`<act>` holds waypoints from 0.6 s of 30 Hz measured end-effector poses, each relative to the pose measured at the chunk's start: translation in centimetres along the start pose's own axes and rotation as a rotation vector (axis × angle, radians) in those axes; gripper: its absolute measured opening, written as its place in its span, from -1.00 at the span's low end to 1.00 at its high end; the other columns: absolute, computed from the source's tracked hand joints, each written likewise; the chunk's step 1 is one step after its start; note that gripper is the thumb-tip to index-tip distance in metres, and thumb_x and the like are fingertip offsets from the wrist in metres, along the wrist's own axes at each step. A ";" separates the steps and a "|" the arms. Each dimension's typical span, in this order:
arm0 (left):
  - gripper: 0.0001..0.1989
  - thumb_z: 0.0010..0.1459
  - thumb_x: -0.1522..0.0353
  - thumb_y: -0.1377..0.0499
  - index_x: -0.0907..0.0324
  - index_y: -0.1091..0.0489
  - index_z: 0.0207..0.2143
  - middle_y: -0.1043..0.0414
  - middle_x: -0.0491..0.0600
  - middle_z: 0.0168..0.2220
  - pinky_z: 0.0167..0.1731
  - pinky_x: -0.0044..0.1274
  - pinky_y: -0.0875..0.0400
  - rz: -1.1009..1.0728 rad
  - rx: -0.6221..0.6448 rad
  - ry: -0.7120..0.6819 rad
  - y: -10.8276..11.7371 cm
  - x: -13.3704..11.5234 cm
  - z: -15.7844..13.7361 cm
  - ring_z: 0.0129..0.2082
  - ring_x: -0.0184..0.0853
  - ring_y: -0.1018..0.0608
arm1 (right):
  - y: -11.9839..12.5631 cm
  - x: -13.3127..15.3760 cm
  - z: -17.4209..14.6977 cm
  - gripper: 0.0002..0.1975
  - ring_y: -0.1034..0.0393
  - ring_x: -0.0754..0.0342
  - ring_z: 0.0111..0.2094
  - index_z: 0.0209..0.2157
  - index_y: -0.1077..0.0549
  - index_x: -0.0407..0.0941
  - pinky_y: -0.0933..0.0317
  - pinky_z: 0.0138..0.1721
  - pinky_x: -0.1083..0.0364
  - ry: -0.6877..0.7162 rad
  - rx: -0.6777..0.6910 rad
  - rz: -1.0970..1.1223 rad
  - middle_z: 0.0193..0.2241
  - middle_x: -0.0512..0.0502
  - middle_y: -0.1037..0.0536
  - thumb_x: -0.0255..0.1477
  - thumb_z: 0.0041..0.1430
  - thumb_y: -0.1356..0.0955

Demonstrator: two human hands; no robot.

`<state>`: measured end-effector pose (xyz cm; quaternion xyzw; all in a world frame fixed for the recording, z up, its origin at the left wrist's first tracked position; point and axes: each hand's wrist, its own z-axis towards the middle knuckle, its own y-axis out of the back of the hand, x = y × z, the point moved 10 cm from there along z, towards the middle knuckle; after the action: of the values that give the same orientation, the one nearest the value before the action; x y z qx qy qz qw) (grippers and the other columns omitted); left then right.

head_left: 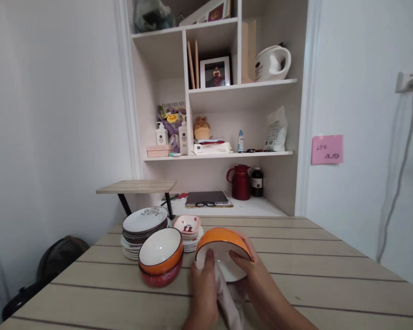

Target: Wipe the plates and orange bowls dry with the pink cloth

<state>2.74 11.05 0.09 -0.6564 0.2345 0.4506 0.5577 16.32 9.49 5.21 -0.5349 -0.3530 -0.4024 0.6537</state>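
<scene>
Left hand [204, 286] and right hand [256, 271] hold a tilted bowl [223, 235], a cloth [226, 300] between them; left of the left hand stand stacked bowls [162, 266], plates [144, 223] farther off.

Your bare left hand [204, 286], slightly blurred, points upward and away from you, its thumb [209, 262] extended — the other fingers mostly hidden. Your bare right hand [253, 266] angles in from the lower right, its uncovered forearm [280, 305] slanting up and leftward. Both hands are closed in a grip — right thumb [240, 261] pointing left, thumbs apart.
</scene>
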 end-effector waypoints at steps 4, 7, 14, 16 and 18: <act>-0.62 0.03 0.16 -0.25 0.26 -0.51 -0.21 -0.60 0.17 -0.19 -0.11 -0.36 -0.45 0.254 -0.103 -0.167 1.2 -1.7 0.5 -0.10 -0.03 -0.60 | 2.3 2.5 1.4 -0.59 -0.39 -0.12 0.06 -0.03 -0.44 0.00 -0.22 0.12 -0.08 0.257 -0.088 -0.399 -0.01 -0.07 -0.55 -0.43 0.02 -0.33; -0.64 0.05 0.34 -0.17 0.20 -0.49 -0.08 -0.54 0.13 -0.02 0.04 -0.38 -0.35 0.422 -0.151 -0.362 1.5 -3.6 0.3 0.06 -0.09 -0.51 | 2.7 3.9 1.5 -0.49 -0.37 -0.10 0.08 0.04 -0.39 -0.02 -0.18 0.15 -0.13 0.435 -0.125 -0.669 0.07 -0.11 -0.48 -0.51 -0.01 -0.28; -0.45 -0.06 0.60 -0.02 0.10 -0.50 -0.03 -0.54 0.04 -0.03 0.03 -0.38 -0.34 0.827 0.015 -0.634 -1.1 -4.3 -1.5 0.01 -0.17 -0.51 | -0.7 6.1 -1.4 -0.26 -0.31 -0.11 0.15 0.16 -0.32 0.07 -0.19 0.13 -0.18 0.702 -0.087 -1.042 0.11 -0.07 -0.46 -0.66 -0.10 -0.21; -0.44 -0.05 0.60 -0.03 0.11 -0.48 0.00 -0.54 0.03 -0.04 0.02 -0.37 -0.36 0.851 0.056 -0.720 -1.8 -4.7 -2.2 0.00 -0.16 -0.50 | -1.1 5.7 -1.4 -0.28 -0.39 -0.13 0.06 0.10 -0.40 0.04 -0.26 0.07 -0.17 0.646 -0.060 -1.103 0.04 -0.09 -0.52 -0.67 -0.13 -0.21; -0.45 -0.04 0.58 -0.04 0.10 -0.48 0.01 -0.55 0.03 -0.05 0.01 -0.36 -0.36 0.853 0.075 -0.785 -2.1 -5.2 -2.6 -0.01 -0.16 -0.50 | -0.9 5.4 -1.2 -0.30 -0.42 -0.14 0.02 0.05 -0.46 0.02 -0.28 0.04 -0.16 0.593 -0.073 -1.108 0.02 -0.11 -0.55 -0.68 -0.15 -0.20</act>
<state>2.81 8.20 5.55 -0.2676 0.2698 0.8365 0.3949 17.89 7.42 10.18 -0.1602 -0.3675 -0.8245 0.3994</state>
